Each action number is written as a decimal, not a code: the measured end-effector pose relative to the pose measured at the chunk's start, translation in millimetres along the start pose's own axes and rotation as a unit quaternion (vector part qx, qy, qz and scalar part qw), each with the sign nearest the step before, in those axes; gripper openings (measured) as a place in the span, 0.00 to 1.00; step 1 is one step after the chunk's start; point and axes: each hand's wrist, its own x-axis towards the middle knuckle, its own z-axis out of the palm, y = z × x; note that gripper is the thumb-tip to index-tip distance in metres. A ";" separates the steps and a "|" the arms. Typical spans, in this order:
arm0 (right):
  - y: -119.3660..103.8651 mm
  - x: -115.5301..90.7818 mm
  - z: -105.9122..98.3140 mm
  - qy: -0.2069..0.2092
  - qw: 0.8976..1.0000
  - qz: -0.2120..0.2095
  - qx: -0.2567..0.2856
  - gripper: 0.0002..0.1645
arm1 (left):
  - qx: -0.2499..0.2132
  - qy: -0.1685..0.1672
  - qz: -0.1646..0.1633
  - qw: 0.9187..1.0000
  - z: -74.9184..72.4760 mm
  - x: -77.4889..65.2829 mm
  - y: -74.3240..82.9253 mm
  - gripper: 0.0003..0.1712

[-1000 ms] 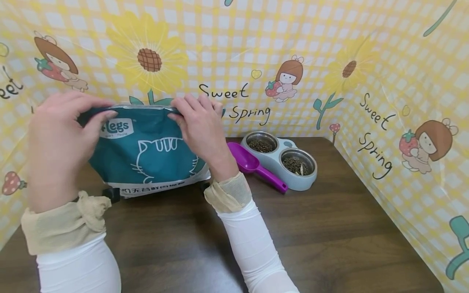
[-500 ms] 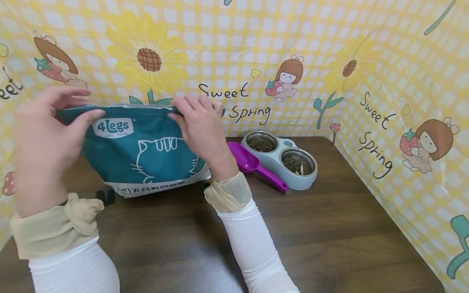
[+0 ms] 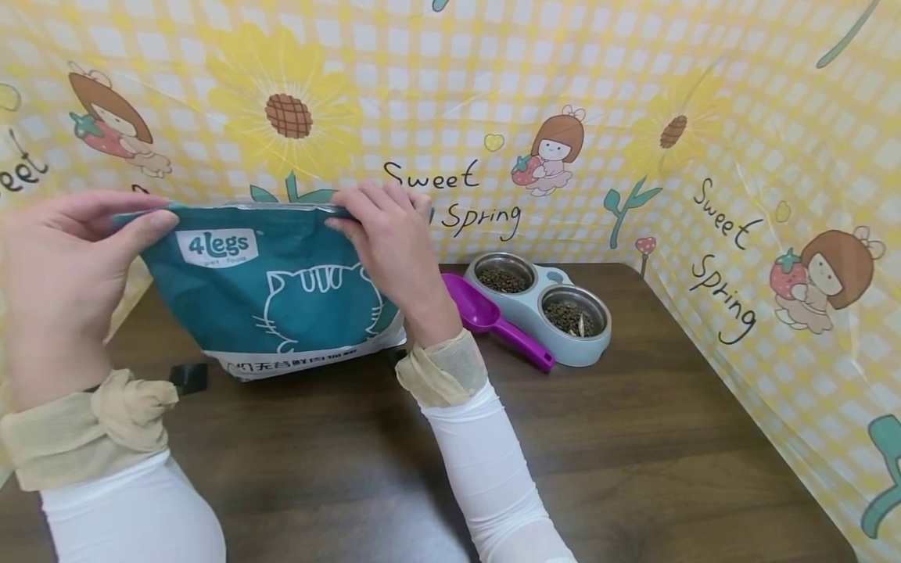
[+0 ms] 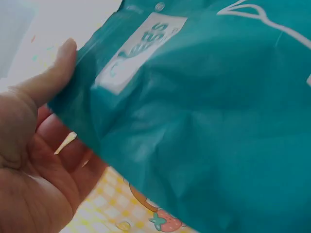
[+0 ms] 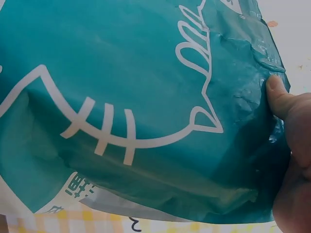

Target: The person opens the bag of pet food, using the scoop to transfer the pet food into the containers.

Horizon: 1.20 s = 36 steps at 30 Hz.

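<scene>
A teal pet food bag (image 3: 232, 297) with a white cat outline and a "4Legs" label stands on the table at the left. My left hand (image 3: 70, 266) pinches its top left corner between thumb and fingers; the left wrist view shows the thumb (image 4: 63, 68) on the front face, with the other fingers behind. At the top right corner my right hand (image 3: 394, 242) grips the edge, its thumb (image 5: 278, 94) pressed on the front in the right wrist view. The top edge runs nearly straight between the hands. Whether the bag is sealed there, I cannot tell.
Right of the bag, a purple scoop (image 3: 486, 317) lies against a light blue double feeder (image 3: 573, 352). Brown kibble (image 3: 503, 280) fills its two metal bowls. The brown table (image 3: 633, 461) meets a yellow checked cloth backdrop (image 3: 450, 70) behind and at the right.
My left hand has slid left along the bag's top edge to its corner, uncovering the whole label. The right hand has kept its grip in nearly the same place.
</scene>
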 end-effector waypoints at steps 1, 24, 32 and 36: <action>-0.1 -0.1 -0.1 0.000 1.000 0.000 0.000 0.15 | -0.017 -0.005 0.002 1.000 -1.0 2.1 -3.6 0.13; 15.3 -3.3 -13.7 0.022 0.996 0.070 0.042 0.17 | -0.004 -0.035 0.016 0.999 -6.1 6.0 -12.6 0.09; 33.1 -5.0 -22.4 -0.014 0.975 0.152 0.162 0.23 | 0.044 -0.075 0.044 0.995 -9.3 1.3 -12.2 0.13; 44.1 -9.3 -28.5 -0.027 0.952 0.198 0.231 0.20 | 0.035 -0.090 0.048 0.994 -7.7 1.3 -13.2 0.14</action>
